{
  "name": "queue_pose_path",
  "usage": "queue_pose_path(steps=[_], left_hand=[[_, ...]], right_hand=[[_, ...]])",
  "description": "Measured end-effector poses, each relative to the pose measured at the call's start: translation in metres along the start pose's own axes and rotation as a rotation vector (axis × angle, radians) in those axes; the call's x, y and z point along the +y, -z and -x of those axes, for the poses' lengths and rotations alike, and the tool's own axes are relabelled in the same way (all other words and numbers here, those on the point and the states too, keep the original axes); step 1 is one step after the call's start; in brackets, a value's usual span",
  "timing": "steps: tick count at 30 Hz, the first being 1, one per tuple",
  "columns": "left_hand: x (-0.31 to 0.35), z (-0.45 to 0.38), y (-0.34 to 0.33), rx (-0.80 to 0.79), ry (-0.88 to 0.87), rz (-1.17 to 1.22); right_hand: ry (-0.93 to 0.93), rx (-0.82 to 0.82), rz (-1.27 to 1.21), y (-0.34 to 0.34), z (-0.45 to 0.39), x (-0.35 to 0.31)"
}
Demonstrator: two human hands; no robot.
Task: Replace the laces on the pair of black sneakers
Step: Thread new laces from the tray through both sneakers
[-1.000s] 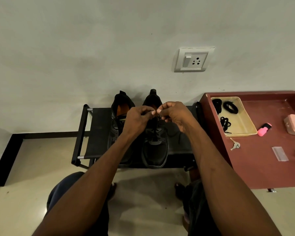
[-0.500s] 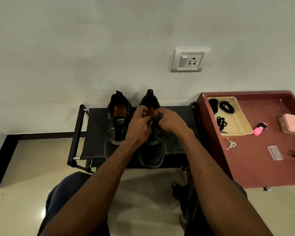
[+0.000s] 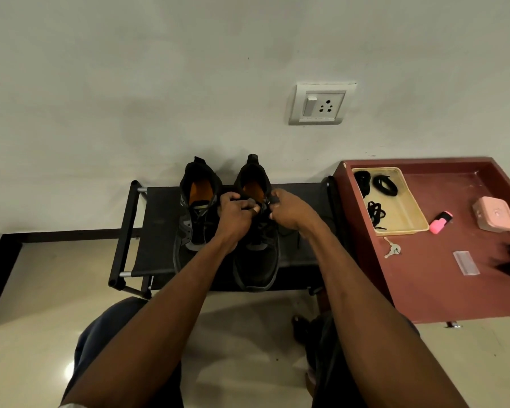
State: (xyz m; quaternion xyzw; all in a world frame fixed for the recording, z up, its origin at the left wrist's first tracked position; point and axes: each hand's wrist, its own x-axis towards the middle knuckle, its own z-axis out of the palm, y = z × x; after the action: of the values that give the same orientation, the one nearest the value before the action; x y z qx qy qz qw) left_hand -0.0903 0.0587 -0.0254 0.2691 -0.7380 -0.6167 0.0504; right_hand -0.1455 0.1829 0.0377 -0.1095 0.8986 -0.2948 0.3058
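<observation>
Sneakers, a black pair with orange insoles, stand side by side on a low black rack against a pale wall, toes toward the viewer. Both hands work at the top of the right sneaker, near its tongue. The left hand has its fingers curled and pinched on the black lace there; the right hand also pinches the lace, fingers bent close. The left sneaker sits untouched just beside it.

To the right, a dark red table carries a cream tray holding coiled black laces. Near the tray lie a pink highlighter, a pink case, keys and a small clear packet. A white wall socket with a switch is mounted above. No brand or writing is legible.
</observation>
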Motion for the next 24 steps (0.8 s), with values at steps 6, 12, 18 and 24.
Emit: queue_pose_path(steps=[6, 12, 18, 24], left_hand=[[-0.008, -0.003, -0.001, -0.010, -0.131, -0.478], [-0.004, -0.007, 0.004, -0.099, -0.128, -0.598], [0.000, -0.009, 0.003, -0.044, 0.137, -0.006], [-0.009, -0.007, -0.004, 0.016, 0.130, 0.092]], right_hand=[[0.012, 0.000, 0.016, -0.007, -0.003, 0.003], [0.033, 0.000, 0.059, -0.011, -0.004, 0.003], [0.049, 0.005, 0.063, -0.011, -0.009, 0.004], [0.050, -0.014, 0.097, -0.015, -0.010, 0.008]])
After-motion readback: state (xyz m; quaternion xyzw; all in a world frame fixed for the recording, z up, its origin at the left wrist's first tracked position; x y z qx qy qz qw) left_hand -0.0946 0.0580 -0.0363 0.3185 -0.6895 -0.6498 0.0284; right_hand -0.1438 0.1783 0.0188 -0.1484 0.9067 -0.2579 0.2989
